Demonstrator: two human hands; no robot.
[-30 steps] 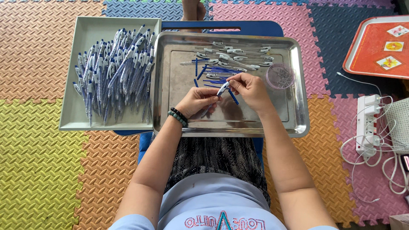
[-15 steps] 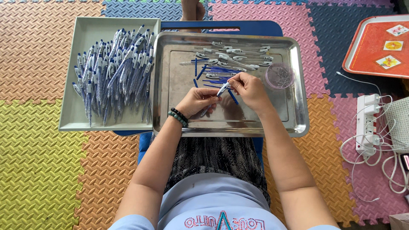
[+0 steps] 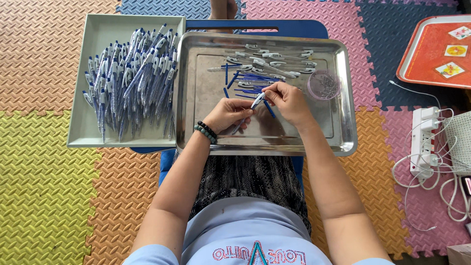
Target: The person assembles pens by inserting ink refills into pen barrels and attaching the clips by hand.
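Steel tray over bright foam floor mats

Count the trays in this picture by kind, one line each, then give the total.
Shiny metal rectangular tray under the hands: 1
Pale grey rectangular tray holding the heap of blue and white pens: 1
Orange rectangular tray with small picture cards: 1
Total: 3

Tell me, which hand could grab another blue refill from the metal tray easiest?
Probably the right hand: it is right beside the blue refills. The left hand grips the pen lower down.
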